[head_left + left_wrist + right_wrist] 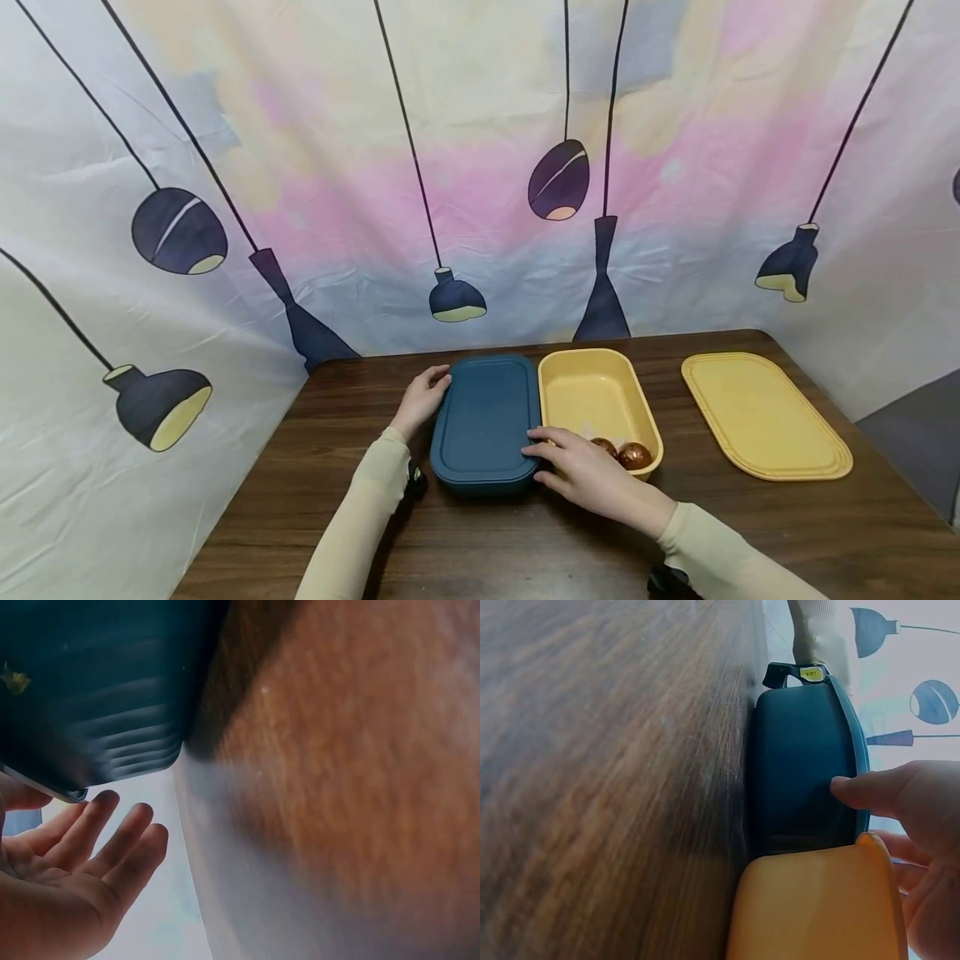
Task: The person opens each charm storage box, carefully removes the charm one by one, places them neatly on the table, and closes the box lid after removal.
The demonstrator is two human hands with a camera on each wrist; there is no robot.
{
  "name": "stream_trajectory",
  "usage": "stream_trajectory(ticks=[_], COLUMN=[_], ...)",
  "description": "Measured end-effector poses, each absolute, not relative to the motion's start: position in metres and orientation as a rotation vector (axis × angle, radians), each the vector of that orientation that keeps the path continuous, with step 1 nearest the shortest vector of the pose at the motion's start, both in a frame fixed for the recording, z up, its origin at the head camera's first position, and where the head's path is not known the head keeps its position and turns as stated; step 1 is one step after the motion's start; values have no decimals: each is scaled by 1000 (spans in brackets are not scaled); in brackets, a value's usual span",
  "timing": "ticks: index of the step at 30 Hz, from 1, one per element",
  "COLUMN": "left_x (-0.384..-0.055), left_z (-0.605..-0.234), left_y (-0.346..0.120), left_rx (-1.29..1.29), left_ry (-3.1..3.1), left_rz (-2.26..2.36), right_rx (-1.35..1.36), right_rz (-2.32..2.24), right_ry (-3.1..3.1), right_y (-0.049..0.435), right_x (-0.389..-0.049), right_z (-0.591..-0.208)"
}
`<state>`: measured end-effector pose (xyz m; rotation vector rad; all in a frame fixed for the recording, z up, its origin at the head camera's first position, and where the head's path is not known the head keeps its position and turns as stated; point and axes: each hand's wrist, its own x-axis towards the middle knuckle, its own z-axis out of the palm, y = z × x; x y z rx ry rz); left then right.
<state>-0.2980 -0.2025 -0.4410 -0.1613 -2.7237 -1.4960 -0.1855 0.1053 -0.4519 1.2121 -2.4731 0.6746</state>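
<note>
A dark blue lidded box [487, 421] stands on the wooden table. My left hand [422, 400] is at its far left edge; the left wrist view shows the fingers [127, 847] extended beside the lid's rim. My right hand [588, 475] is at the near right corner, its fingertips touching the lid's edge. In the right wrist view the thumb [862, 791] lies against the blue side near the rim. Directly right of the blue box, an uncovered yellow box [545, 375] holds shiny brown round objects [635, 456] at its near end, partly hidden by my right hand.
A yellow lid [768, 417] lies flat at the right of the table [345, 408]. Behind the table hangs a cloth [510, 225] printed with lamps. A dark wrist device [415, 483] sits on the left sleeve.
</note>
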Motion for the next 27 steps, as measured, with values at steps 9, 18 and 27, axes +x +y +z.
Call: stream_trajectory(ticks=[9,18,27], left_x=[-303,-301,-301], left_z=[-442,-444,-441], left_y=[-203,-201,-197], left_rx=[-158,-129,-86], left_ry=[-2724,-2717,-2689], left_rz=[-1531,-1537,-1572], right_rx=[1189,1192,1191], right_rz=[666,683,693], right_ry=[-2446,-2465,-2481], right_y=[103,103,103], right_x=[-186,-185,-185], right_z=[-451,-452,-450])
